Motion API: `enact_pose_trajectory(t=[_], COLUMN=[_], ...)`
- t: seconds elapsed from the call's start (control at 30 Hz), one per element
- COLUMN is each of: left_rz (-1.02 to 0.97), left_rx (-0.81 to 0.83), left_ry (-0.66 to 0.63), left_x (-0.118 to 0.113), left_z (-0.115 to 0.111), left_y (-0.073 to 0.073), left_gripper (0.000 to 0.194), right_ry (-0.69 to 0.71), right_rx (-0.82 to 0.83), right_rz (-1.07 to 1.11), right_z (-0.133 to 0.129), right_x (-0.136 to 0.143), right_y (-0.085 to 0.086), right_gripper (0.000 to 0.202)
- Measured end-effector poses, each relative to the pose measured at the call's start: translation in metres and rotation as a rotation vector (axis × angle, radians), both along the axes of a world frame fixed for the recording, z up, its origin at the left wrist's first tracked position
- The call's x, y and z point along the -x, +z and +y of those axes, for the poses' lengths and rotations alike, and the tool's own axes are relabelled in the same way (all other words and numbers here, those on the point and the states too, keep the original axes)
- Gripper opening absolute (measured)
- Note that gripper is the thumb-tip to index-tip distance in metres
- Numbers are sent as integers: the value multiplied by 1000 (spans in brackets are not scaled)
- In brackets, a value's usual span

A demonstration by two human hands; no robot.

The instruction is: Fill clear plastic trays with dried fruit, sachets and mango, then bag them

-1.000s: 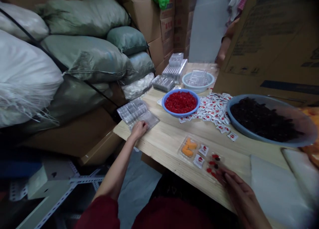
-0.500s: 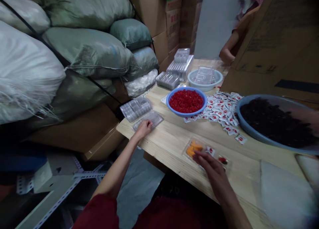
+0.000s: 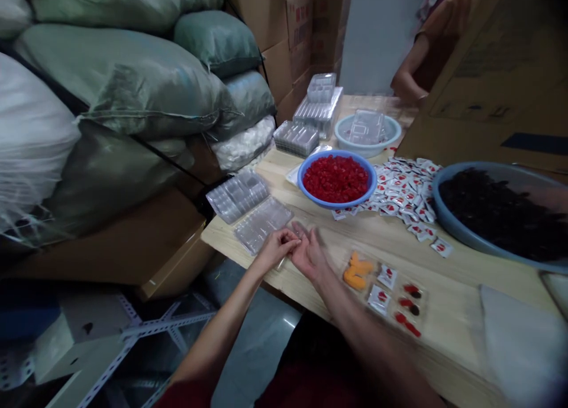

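In front of me my left hand (image 3: 278, 247) is closed in a pinch, its fingertips against my right hand. A faint clear edge shows below the fingers, but I cannot make out what they hold. My right hand (image 3: 308, 255) has its fingers stretched out and slightly blurred, palm toward the left. Just beyond my left hand lies a stack of flat clear plastic lids (image 3: 260, 221), beside nested clear trays (image 3: 239, 193). Right of my right forearm sits a clear compartment tray (image 3: 371, 264) with orange pieces (image 3: 357, 270), two white sachets (image 3: 379, 298) and red and dark pieces (image 3: 408, 308).
A blue bowl of red pieces (image 3: 337, 179) stands mid-table near loose sachets (image 3: 402, 189). To the right is a large basin of dark pieces (image 3: 501, 209) before a cardboard box (image 3: 483, 112). Clear trays (image 3: 296, 137) are stacked behind. Sacks (image 3: 119, 76) rise at left. A person's arm (image 3: 408, 79) shows behind.
My right hand has left the filled tray and moved left to meet my left hand. My left hand has come off the lid stack, slightly right and nearer. The view has shifted slightly.
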State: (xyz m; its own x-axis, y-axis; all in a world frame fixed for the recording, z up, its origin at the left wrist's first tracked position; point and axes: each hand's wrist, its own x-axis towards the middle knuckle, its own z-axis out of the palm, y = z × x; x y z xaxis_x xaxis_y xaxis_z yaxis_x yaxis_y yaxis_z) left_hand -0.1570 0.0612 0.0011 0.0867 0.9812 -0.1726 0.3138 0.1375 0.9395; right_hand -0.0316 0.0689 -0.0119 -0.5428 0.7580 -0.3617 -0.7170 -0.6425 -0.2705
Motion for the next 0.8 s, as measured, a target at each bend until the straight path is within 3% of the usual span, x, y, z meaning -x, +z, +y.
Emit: enact_pose_trajectory(t=[0.2, 0.8], left_rz=[-137, -161], left_rx=[90, 27], left_ry=[50, 124], left_x=[1, -2], left_z=[5, -4], left_y=[1, -13], left_gripper=[33, 32], right_ry=[-1, -29], right_rx=[8, 14], right_rz=[-56, -71], right_z=[-3, -8], right_x=[4, 7], right_y=[5, 4], right_gripper=[51, 42])
